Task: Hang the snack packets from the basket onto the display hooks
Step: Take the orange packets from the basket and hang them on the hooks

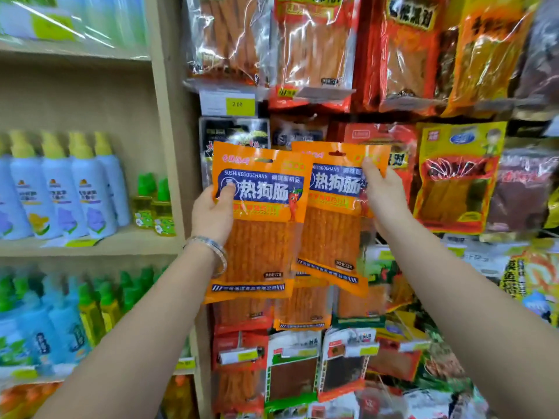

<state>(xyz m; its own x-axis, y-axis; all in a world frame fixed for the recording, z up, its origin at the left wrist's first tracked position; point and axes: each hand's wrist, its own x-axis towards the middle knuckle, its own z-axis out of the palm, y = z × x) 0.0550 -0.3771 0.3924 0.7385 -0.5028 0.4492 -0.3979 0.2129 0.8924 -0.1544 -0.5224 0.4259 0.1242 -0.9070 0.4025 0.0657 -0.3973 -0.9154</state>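
Note:
Two identical orange snack packets with blue labels are held up in front of the hanging display. My left hand (213, 211) grips the left packet (257, 225) at its left edge, thumb on the blue label. My right hand (382, 196) pinches the right packet (331, 225) near its upper right corner, thumb on the front. The right packet lies partly behind the left one. Each has a hang slot at its top. The hooks are hidden behind the hanging packets, and no basket is in view.
Rows of red and orange snack packets (314, 46) hang above, below and to the right. A price tag (228, 102) sits above the held packets. A beige shelf post (172, 146) stands to the left, with spray bottles (63, 192) on shelves beyond it.

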